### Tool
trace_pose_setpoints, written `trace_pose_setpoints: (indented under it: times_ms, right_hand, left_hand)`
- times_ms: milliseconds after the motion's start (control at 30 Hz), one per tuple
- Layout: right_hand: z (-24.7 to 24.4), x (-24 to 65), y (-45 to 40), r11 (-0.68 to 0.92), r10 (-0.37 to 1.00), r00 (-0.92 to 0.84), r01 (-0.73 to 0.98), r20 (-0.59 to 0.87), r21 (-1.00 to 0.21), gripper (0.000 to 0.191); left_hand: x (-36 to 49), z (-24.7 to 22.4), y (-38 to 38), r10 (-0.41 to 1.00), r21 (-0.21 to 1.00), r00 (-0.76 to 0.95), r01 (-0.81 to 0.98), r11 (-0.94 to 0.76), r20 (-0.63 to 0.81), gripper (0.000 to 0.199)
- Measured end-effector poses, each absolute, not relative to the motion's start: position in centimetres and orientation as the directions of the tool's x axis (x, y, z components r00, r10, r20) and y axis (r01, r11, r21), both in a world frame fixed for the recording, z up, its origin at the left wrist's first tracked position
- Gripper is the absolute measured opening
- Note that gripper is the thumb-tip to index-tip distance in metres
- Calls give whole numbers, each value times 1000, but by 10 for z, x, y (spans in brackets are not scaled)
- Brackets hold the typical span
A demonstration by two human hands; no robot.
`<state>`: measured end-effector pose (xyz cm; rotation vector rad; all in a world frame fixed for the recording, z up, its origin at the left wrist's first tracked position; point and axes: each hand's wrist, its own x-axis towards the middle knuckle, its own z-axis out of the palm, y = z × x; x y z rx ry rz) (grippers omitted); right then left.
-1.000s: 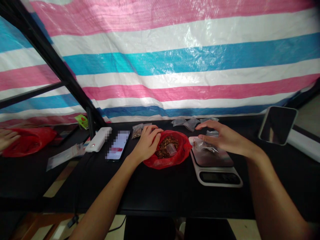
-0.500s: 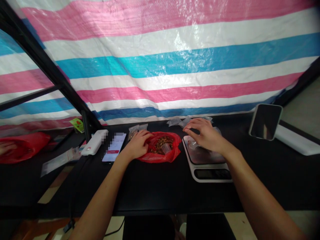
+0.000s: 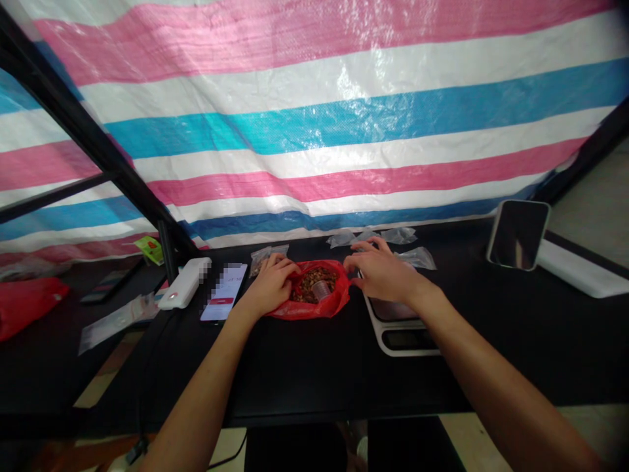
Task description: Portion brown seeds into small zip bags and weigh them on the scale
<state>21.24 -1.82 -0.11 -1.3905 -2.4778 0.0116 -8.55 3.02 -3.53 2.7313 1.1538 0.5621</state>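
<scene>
My left hand (image 3: 270, 286) curls over the near left rim of a red plastic bag (image 3: 314, 309), gripping its edge. The bag holds a heap of brown pieces (image 3: 307, 286) with a small clear plastic cup (image 3: 320, 290) tilted among them. My right hand (image 3: 378, 272) touches the bag's right edge, fingers apart, above a white digital kitchen scale (image 3: 400, 339). The hand hides most of the scale's pan. Small clear plastic bags (image 3: 417, 259) lie just beyond that hand.
A filled small bag (image 3: 260, 260), a phone with a blurred screen (image 3: 223, 292) and a white power bank (image 3: 184, 283) sit on the black table (image 3: 314, 380). A dark-screened tablet on a stand (image 3: 517, 235) stands at right, another red bag (image 3: 24, 305) at far left, before a striped tarp.
My right hand has moved left from above the scale to the red bag's edge. The small bag seen on the scale is out of sight. The other person's hand at far left has gone.
</scene>
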Motion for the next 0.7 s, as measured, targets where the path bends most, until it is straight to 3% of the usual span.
trace_pose_setpoints:
  times_ms: [167, 433, 500, 600, 700]
  right_hand:
    - [-6, 189, -4, 554, 824, -551, 832, 133, 20, 31]
    - [0, 185, 9, 569, 822, -569, 821, -13, 33, 30]
    - [10, 191, 7, 542, 840, -542, 840, 29, 16, 28]
    - [30, 190, 1, 494, 847, -478, 869, 233, -11, 22]
    - [46, 173, -5, 577, 791, -516, 808, 328, -119, 18]
  left_hand:
    - [-83, -32, 29, 707, 255, 632, 661, -706, 317, 35]
    - [-81, -28, 27, 697, 267, 625, 647, -714, 352, 31]
    - [-80, -26, 25, 710, 278, 612, 655, -702, 350, 32]
    - [-78, -23, 21, 708, 340, 630, 621, -706, 319, 35]
    - [-76, -23, 20, 708, 400, 633, 589, -702, 313, 38]
